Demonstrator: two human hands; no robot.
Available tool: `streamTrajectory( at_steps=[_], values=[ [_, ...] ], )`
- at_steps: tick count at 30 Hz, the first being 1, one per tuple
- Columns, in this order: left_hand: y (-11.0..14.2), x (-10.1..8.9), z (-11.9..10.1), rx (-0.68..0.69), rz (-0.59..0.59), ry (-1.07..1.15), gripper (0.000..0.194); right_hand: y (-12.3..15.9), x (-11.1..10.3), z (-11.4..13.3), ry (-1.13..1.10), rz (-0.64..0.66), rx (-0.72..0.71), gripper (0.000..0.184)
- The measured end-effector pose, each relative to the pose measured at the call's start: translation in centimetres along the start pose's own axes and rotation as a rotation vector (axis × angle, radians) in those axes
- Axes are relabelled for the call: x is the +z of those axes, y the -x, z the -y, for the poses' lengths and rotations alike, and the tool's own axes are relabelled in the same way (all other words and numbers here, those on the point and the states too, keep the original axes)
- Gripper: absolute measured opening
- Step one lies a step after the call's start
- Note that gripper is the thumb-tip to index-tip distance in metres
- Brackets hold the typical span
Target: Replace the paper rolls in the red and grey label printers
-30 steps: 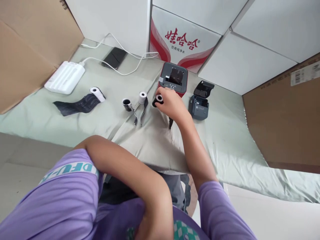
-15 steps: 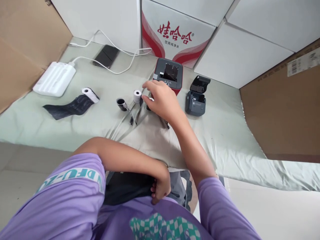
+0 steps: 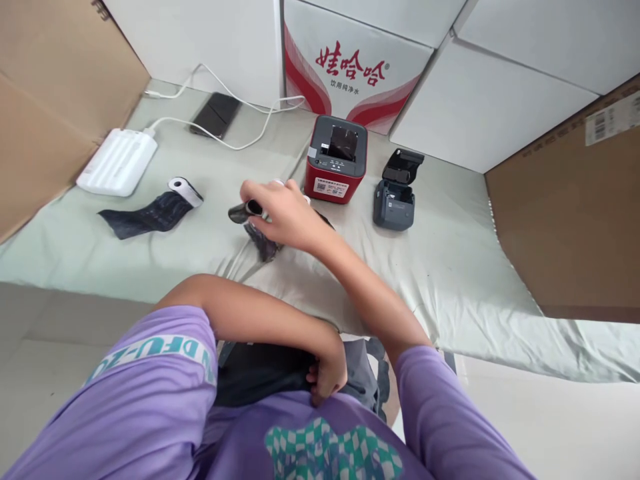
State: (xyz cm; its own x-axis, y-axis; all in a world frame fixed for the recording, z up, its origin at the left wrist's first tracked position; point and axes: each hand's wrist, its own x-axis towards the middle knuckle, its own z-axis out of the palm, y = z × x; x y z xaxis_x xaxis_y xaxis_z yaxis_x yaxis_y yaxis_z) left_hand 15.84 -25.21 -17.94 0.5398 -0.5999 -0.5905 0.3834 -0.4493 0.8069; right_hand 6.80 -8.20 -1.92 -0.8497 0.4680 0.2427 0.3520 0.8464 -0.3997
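Pinching a dark roll (image 3: 255, 208) between thumb and fingers, the right hand (image 3: 289, 217) was found above the cloth (image 3: 450, 273), ahead of the left hand (image 3: 330, 375). The roll's hollow end was visible at the thumb, and a crumpled dark strip (image 3: 265, 245) lay just on the near side of it. A white roll (image 3: 279, 182) was mostly hidden behind the right hand's fingers. The left hand rested low at the lap, fingers curled; whether it was fully closed or held anything could not be told. Just beyond the right hand and to its right stood a red printer (image 3: 336, 163); farther right, a small printer (image 3: 394, 203) had its lid raised. Well left of the right hand lay another roll (image 3: 186, 193), its dark strip unwound.
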Motion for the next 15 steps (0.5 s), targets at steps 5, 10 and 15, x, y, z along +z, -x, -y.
streamTrajectory(
  at_steps=[5, 10, 15],
  values=[
    [0.1, 0.4, 0.0, -0.05, 0.037, -0.024, 0.029, 4.9, -10.4, -3.1, -0.283, -0.31, 0.131, 0.021],
    [-0.6, 0.7, 0.7, -0.049, 0.004, 0.072, 0.028, 11.7, -15.6, -9.1, -0.155, -0.529, 0.503, 0.022],
    [-0.6, 0.6, 0.8, -0.063, 0.017, 0.077, 0.028, 14.5, -13.7, -15.6, 0.033, -0.433, 0.832, 0.028]
  ],
)
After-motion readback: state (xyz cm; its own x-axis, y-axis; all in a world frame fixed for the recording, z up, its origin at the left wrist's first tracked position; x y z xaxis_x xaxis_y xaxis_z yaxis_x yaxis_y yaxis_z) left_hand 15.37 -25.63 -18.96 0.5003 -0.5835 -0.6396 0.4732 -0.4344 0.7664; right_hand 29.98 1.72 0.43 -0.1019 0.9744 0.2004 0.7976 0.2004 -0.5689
